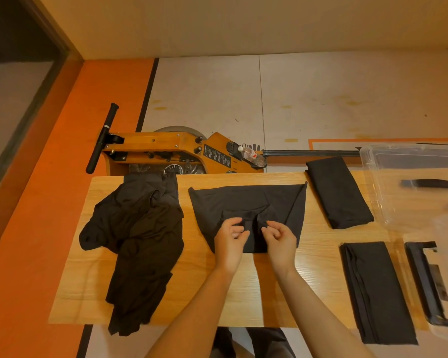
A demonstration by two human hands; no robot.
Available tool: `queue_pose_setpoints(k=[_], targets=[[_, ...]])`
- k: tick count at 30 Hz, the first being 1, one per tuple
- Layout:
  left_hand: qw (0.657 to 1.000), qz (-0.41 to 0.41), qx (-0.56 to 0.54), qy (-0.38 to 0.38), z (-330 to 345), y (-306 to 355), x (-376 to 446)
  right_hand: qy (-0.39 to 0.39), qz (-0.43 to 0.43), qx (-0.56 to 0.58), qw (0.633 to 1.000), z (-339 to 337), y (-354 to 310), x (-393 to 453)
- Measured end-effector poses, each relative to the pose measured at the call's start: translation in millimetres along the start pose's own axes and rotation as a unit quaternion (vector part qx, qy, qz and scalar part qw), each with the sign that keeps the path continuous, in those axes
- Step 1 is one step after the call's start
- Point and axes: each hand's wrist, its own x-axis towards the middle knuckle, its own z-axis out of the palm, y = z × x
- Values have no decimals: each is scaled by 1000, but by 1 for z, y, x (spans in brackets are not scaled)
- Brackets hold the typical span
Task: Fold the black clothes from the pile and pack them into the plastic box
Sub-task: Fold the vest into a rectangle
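A black garment (246, 202) lies spread flat in the middle of the wooden table (207, 288), its right side folded inward. My left hand (230, 236) and my right hand (278, 235) sit close together over its near part, fingers curled; each seems to pinch a bit of the cloth. A loose pile of black clothes (137, 236) lies at the table's left and hangs over the near edge. Two folded black pieces lie to the right, one at the back (338, 192) and one at the front (375, 290). The clear plastic box (373, 161) stands at the far right.
The box's clear lid with black clips (429, 282) lies at the right front. Behind the table stands a wooden rowing machine (166, 151) holding a plastic bottle (250, 153). An orange floor strip runs along the left. My legs show below the table's near edge.
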Motion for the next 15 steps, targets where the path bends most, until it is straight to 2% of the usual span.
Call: queue_pose_setpoints(k=[8,15], targets=[[1000,7,-21,-2,11,1,-5,-17,20,24,999,5,7,-4],[999,19,21,-15,10,1,-6,-13,29,24,999,3,7,-6]])
